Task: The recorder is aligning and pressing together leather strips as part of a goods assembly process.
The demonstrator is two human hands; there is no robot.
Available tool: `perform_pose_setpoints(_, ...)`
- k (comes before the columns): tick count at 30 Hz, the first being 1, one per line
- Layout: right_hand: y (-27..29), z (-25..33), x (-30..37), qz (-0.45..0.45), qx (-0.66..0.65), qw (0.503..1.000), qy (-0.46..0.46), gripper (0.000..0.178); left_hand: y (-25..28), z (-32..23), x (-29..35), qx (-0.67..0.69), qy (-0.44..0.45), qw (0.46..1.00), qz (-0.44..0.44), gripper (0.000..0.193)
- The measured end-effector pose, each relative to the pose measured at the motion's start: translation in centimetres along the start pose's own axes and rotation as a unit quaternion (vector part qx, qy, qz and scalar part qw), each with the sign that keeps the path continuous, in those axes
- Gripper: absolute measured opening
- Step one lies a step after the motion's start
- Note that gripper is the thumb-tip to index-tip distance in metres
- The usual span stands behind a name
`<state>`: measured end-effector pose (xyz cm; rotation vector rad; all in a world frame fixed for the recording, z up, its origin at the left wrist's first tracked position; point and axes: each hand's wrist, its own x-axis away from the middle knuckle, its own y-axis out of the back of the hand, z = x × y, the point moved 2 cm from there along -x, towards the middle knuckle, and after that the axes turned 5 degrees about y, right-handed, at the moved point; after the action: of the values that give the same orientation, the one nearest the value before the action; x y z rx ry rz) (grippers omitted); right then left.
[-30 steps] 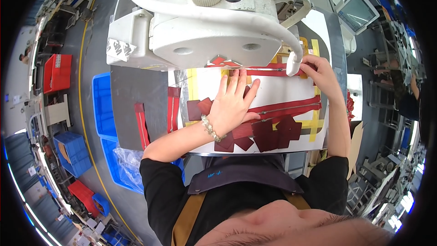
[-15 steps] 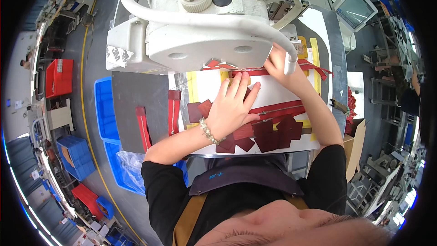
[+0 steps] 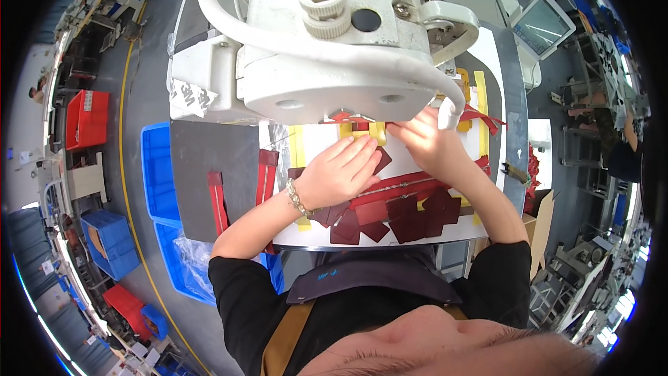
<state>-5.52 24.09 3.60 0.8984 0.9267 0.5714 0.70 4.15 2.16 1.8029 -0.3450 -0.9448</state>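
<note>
A white sewing machine head (image 3: 334,80) stands over the table in front of me. My left hand (image 3: 341,173) lies flat, fingers stretched together, its tips beside a yellow guide piece (image 3: 376,134) under the machine. My right hand (image 3: 428,143) is closed, thumb and fingers pinched just right of that piece. A red zipper (image 3: 483,118) runs out behind this hand; the stretch at its fingertips is mostly hidden by the machine. Another red zipper (image 3: 400,188) lies nearer me, along with several dark red patches (image 3: 410,219) partly covered by my left hand.
Two short red zippers (image 3: 266,174) (image 3: 218,202) lie to the left on the table. Blue bins (image 3: 157,167) stand beside the table's left edge. At the right are a monitor (image 3: 543,24), a heap of red pieces (image 3: 534,167) and a cardboard box (image 3: 541,230).
My left hand has drawn back slightly toward me and left, its fingers coming together. My right hand has come out from beside the machine, lower and nearer me. The view has shifted a little.
</note>
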Motion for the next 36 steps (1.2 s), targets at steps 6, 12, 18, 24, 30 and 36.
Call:
perform_pose_setpoints(6, -1.1, 2.1, 3.1, 0.096, 0.125, 0.985, 0.066, 0.036, -0.9, -0.1, -0.1, 0.0, -0.013, 0.999, 0.049, 0.051)
perform_pose_setpoints(12, -1.7, 1.6, 4.0, 0.09, 0.093, 0.991, 0.047, 0.038, -0.9, 0.1, -0.2, 0.025, -0.012, 0.998, 0.063, 0.05)
perform_pose_setpoints(18, -1.5, 0.4, 4.5, 0.081, 0.058, 0.995, -0.029, 0.041, -1.0, 0.1, -0.3, 0.022, -0.012, 0.998, 0.064, 0.048)
perform_pose_setpoints(24, -1.3, 0.2, 4.2, 0.066, 0.028, 0.997, -0.039, 0.043, -1.1, 0.1, -0.1, 0.021, -0.005, 0.998, 0.06, 0.047)
perform_pose_setpoints(30, -1.4, 0.4, 4.0, 0.075, 0.068, 0.994, -0.035, 0.039, -1.0, 0.0, -0.2, 0.008, -0.013, 0.998, 0.059, 0.046)
perform_pose_setpoints(36, -1.9, -0.9, 2.8, 0.049, 0.013, 0.998, -0.044, 0.039, -1.2, 0.2, 0.3, 0.015, -0.004, 0.999, 0.05, 0.046)
